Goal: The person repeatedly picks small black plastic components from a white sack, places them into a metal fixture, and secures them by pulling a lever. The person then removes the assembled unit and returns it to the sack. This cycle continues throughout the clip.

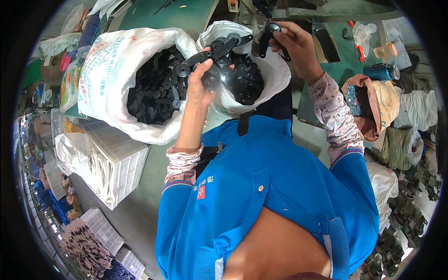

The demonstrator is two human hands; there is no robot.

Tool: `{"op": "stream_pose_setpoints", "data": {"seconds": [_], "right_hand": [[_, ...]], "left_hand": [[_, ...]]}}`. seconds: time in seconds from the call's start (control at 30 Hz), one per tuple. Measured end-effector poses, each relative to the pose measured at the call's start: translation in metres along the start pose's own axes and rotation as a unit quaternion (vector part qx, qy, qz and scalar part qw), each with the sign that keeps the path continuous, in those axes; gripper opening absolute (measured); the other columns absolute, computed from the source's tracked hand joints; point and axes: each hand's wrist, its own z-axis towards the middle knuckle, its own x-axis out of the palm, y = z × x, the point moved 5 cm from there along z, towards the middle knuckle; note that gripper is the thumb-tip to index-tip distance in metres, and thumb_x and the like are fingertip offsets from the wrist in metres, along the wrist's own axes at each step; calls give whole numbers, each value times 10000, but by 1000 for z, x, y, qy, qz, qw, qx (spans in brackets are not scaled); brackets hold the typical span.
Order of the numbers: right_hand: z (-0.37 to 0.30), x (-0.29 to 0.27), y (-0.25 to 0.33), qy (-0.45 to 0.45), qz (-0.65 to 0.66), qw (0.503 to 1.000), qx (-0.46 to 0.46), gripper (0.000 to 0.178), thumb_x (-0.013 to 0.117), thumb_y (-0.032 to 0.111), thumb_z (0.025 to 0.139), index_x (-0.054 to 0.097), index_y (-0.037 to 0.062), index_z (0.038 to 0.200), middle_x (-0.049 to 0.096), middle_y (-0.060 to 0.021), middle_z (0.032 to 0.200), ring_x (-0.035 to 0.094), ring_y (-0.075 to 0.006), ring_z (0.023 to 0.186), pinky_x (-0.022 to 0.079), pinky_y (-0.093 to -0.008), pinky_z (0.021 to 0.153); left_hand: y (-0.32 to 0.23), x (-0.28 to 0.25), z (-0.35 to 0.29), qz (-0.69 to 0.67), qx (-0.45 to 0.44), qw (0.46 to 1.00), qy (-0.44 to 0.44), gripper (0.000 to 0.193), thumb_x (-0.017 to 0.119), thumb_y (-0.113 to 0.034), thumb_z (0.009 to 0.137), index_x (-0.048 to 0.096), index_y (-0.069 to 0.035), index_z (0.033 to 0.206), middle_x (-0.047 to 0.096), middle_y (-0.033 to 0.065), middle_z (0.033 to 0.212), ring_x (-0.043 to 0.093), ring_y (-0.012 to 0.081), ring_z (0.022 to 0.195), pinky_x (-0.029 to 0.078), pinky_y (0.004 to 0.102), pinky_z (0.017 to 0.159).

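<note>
My blue shirt, foremost. My left hand: fingers clamped round black levers, between two white sacks' rims. My right hand: fingers pinching one black part, by the smaller sack's right rim.

I'm seeing a bright blue polo shirt, its collar spreading open above a pale button. Red, white and dark stripes are edging its short sleeves, and a small red-and-white emblem is marking the left chest. Pale floral oversleeves are wrinkling around the forearms, leaving the left hand and right hand bare.
</note>
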Motion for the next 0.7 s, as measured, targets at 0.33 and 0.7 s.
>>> {"op": "stream_pose_setpoints", "data": {"seconds": [0.33,0.7], "right_hand": [[25,0,-16,83,-155,971,164,282,563,244,899,591,-19,995,644,-118,703,586,-117,499,473,-220,426],[-33,14,-46,207,-109,923,307,608,377,569,930,592,1,962,630,-112,739,613,-159,563,492,-229,525]], "left_hand": [[0,9,-1,77,-4,996,41,487,622,-69,768,448,-16,1219,557,206,1096,627,318,912,550,491,801],[13,12,0,137,-89,981,108,433,625,-47,742,494,-1,1153,605,203,980,651,313,827,573,448,737]]}}
